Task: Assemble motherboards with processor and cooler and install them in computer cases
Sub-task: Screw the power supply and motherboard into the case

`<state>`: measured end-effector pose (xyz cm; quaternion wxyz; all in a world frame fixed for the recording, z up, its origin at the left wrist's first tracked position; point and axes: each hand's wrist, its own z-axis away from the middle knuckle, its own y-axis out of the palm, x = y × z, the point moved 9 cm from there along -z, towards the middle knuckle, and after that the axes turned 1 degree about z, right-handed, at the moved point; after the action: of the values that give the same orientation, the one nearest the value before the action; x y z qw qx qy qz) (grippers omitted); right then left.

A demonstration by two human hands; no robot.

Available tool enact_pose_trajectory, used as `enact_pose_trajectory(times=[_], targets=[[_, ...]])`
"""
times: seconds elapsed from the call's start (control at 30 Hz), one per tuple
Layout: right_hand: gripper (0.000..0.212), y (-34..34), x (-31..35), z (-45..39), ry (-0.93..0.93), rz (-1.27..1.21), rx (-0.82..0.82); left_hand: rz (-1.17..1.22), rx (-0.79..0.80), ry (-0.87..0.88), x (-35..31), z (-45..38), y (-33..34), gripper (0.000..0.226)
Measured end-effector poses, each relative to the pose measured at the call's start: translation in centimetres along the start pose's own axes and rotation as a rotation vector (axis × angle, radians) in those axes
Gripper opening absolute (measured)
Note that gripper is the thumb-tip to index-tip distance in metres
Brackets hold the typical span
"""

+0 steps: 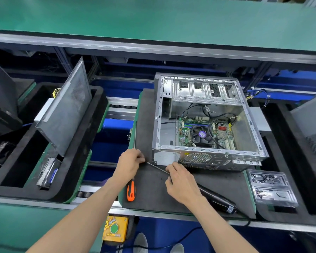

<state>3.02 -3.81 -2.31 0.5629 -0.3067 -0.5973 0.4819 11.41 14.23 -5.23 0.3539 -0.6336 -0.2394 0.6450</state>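
Observation:
An open computer case (208, 157) lies on a dark foam mat (150, 194). Inside it sits a motherboard (223, 134) with a cooler fan (201, 135) on it. A black electric screwdriver (217, 198) lies on the mat in front of the case, its long thin bit (157, 167) pointing up and left. My right hand (181, 181) pinches the bit's shaft. My left hand (130, 161), fingers curled, pinches at the bit's tip; what it holds there is hidden. An orange-handled screwdriver (131, 190) lies under my left wrist.
A clear plastic parts tray (270, 187) sits right of the mat. To the left, a grey side panel (66, 110) leans in a black foam carrier (84, 161) with a drive (47, 172). A yellow box with a green button (115, 229) hangs below the front rail.

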Motion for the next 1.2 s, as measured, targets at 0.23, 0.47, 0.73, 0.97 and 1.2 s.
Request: enact_pose_trajectory(times=[0.23, 0.47, 0.73, 0.97, 1.2], targets=[[0.023, 0.3, -0.1, -0.7, -0.003, -0.009, 0.007, 1.382, -0.033, -0.412, 3.0, 1.2, -0.3, 0.020], [0.022, 0.7, 0.2, -1.1, -0.011, -0.043, 0.024, 1.283, 0.019, -0.599, 4.0, 0.8, 0.0, 0.040], [0.024, 0.8, 0.9, -1.5, -0.035, -0.059, 0.011, -0.142, 0.178, -0.127, 1.8, -1.6, -0.2, 0.011], [0.028, 0.7, 1.1, -1.8, -0.045, -0.048, 0.019, -0.310, 0.206, 0.012, 0.9, -2.0, 0.1, 0.009], [0.026, 0.7, 0.9, -2.0, -0.047, -0.034, 0.021, 1.111, 0.096, -0.377, 2.6, -1.4, -0.9, 0.018]])
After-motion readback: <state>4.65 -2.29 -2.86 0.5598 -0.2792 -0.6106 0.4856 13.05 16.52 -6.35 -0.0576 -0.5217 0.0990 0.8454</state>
